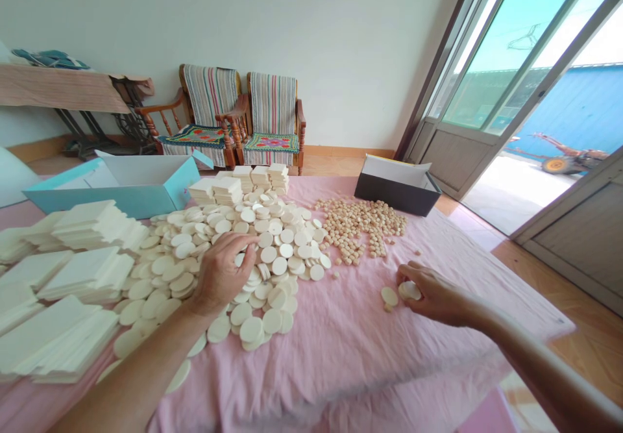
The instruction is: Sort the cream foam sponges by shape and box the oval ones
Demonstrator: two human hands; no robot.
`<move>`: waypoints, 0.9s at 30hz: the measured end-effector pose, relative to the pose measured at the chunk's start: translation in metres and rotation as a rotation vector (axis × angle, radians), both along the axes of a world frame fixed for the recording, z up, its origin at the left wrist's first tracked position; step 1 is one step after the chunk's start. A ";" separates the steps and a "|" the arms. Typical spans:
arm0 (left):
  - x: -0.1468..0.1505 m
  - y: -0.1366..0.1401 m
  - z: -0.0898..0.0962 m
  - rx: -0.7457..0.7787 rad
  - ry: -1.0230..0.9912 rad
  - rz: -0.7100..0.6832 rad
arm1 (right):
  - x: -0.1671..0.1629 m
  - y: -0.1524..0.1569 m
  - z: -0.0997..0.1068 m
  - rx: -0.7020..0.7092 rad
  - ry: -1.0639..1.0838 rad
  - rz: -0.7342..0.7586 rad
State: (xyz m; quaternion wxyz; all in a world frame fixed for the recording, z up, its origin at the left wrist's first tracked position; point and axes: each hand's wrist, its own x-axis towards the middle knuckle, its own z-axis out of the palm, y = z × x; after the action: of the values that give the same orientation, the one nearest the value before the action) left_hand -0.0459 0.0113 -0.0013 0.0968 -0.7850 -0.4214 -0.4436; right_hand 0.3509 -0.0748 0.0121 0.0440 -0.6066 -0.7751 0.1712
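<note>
My left hand [224, 272] is over a spread heap of pale round wooden discs [280, 265]. Its thumb and forefinger are apart, with loose discs just beneath and beyond them; I see nothing held between them. At the right, my right hand [431, 293] is closed, with thumb and fingers pinching a pale wooden disc [409, 291] low over the pink cloth. Beside those fingertips another disc [389, 296] lies on the cloth, next to a small light-brown wooden piece [388, 308]. Past the discs spreads a pile of similar small wooden pieces [360, 225].
Stacks of pale square wooden tiles [63, 335] stand at the left, with more tile stacks [227, 189] behind the discs. A light-blue box [146, 199] and a black box [396, 194] sit at the far side. Pink cloth [341, 355] covers the table.
</note>
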 end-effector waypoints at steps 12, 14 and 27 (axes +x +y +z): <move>-0.001 0.000 0.000 -0.010 -0.004 -0.003 | -0.032 -0.005 0.014 -0.062 0.049 0.133; 0.000 -0.001 0.001 -0.004 -0.007 -0.001 | -0.034 -0.003 0.015 -0.066 0.040 0.135; 0.000 -0.004 0.005 0.010 -0.033 -0.035 | -0.023 0.034 0.024 -0.243 0.084 0.166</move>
State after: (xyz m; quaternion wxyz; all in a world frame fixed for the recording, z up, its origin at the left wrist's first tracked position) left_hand -0.0457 0.0075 0.0037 0.0861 -0.7843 -0.4067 -0.4604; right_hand 0.3276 -0.0411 0.0360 -0.0117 -0.5335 -0.7937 0.2922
